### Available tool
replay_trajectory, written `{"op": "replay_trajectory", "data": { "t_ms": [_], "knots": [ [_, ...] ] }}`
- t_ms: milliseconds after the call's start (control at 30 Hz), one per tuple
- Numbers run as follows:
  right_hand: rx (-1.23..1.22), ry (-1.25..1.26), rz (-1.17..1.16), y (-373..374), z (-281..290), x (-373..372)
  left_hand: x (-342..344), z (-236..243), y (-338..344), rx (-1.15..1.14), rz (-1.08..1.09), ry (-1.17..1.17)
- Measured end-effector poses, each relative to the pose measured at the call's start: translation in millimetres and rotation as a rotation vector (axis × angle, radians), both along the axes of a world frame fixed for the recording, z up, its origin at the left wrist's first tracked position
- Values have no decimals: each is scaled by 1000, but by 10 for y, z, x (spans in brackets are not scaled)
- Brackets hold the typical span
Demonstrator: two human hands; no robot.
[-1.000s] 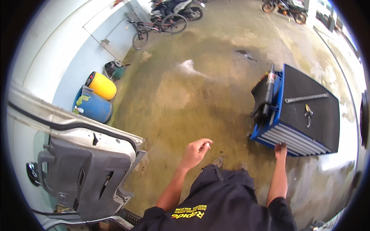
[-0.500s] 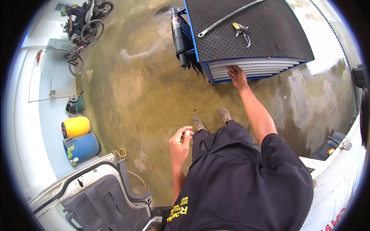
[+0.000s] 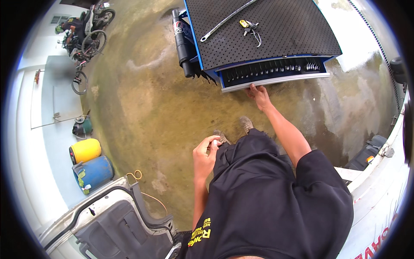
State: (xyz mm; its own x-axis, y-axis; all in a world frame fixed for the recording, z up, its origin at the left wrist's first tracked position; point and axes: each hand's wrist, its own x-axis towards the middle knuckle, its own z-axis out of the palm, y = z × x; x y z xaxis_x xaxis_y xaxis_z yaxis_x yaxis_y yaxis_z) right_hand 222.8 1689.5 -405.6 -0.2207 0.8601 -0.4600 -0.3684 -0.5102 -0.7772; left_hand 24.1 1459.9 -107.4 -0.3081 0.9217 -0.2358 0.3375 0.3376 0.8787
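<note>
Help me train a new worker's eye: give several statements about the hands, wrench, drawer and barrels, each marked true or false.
1. The wrench lies on the cabinet. True.
2. The right hand is at the front edge of the drawer. True.
3. The left hand touches the drawer too. False: it is apart from it.
4. The drawer is shut. False: it is open, with tools inside.
5. The yellow barrel is next to the blue barrel. True.
</note>
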Motion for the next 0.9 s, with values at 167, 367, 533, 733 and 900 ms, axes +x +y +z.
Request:
{"op": "replay_trajectory", "data": {
  "t_ms": [167,367,533,733,900],
  "knots": [
    [184,-358,83,129,-36,89,-4,-18,-108,-48,64,9],
    [-172,50,-440,732,-66,-207,99,3,-132,-34,0,41],
    [-389,303,-584,989,-234,-357,110,-52,-301,-63,38,42],
    [-272,-89,-193,622,-525,-28,96,-101,-237,-107,42,9],
    [-248,-473,77,-162,-391,404,67,-567,170,-124,-38,-148]
  ]
}}
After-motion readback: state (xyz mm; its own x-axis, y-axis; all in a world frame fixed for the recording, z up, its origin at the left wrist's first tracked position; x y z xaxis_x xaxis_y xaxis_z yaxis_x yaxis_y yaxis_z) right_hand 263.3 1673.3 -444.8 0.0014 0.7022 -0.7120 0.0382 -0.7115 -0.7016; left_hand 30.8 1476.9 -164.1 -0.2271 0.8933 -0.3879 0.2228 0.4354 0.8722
